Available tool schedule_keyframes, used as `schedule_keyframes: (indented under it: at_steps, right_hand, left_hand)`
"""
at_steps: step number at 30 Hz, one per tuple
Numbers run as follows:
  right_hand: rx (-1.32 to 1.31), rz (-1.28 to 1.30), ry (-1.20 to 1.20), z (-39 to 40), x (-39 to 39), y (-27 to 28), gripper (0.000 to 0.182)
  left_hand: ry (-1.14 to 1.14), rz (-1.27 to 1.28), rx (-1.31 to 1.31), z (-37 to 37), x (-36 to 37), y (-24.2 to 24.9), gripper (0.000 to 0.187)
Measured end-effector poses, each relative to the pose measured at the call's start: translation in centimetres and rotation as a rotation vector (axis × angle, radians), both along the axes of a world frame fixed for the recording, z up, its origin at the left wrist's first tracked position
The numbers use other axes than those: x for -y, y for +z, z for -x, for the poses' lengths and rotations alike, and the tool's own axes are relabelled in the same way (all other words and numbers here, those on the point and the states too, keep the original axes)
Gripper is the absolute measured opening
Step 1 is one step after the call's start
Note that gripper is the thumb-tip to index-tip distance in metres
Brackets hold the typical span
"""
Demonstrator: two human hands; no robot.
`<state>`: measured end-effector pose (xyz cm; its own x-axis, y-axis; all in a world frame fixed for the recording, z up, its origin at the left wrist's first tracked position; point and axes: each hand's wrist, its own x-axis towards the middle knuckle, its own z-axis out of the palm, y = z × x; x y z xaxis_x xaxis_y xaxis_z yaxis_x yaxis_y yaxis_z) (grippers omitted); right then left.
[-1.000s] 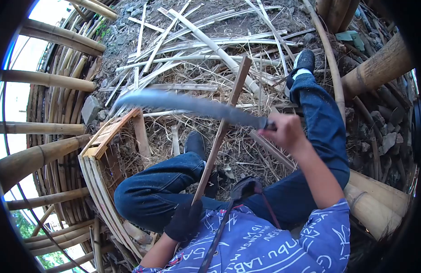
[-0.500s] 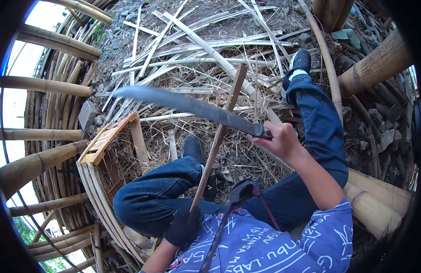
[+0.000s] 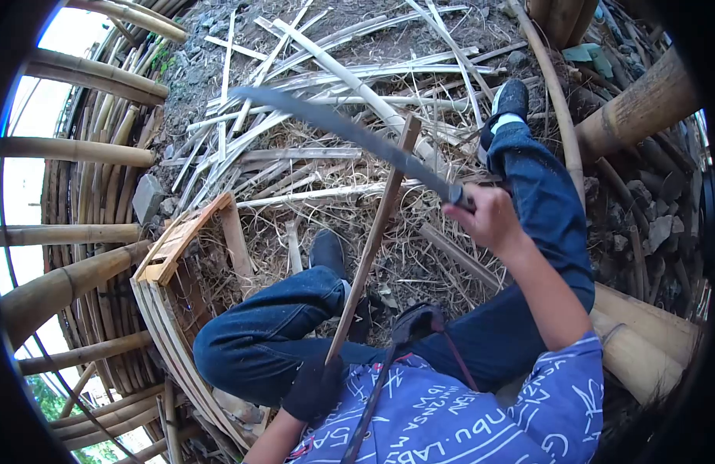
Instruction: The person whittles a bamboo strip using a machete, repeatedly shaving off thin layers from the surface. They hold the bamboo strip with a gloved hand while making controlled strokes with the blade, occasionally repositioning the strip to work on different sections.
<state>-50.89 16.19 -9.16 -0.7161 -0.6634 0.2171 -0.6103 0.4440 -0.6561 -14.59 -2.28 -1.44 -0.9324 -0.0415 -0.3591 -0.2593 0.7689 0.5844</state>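
Note:
In my bare right hand (image 3: 490,220) is the handle of a machete (image 3: 349,133), fingers wrapped round it. Its long, slightly curved blade points up and left and crosses over the upper part of a narrow wooden strip (image 3: 370,243). The strip slants up from my lap, its lower end gripped by my left hand (image 3: 315,389) in a black glove. My legs are bent apart on either side, and a dark strap hangs over my patterned blue shirt.
Bamboo slats (image 3: 319,73) and shavings litter the ground ahead. A wooden frame (image 3: 172,240) with long curved strips stands at left, near a grey stone (image 3: 148,199). Stacked bamboo and horizontal poles (image 3: 79,151) line the left; thick bamboo poles (image 3: 639,104) and rubble lie right.
My right hand has moved up and slightly right with the machete, whose blade now crosses the strip nearer its top end. My left hand has hardly moved.

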Motion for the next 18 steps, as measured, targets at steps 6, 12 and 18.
schedule_keyframes:
  at_steps: [6, 12, 18]
  right_hand:
    - [0.022, -0.132, -0.047, 1.7, 0.4, -0.6, 0.064]
    - [0.135, -0.015, 0.042, -1.5, 0.3, 0.8, 0.061]
    - [0.196, 0.005, 0.147, -4.3, 1.5, 1.3, 0.062]
  left_hand:
    - [0.119, -0.046, 0.004, -1.0, -0.1, -0.8, 0.021]
    - [0.316, -0.263, 0.272, 0.0, 0.5, -0.3, 0.024]
    - [0.511, -0.467, 0.45, 0.5, 0.5, 0.0, 0.025]
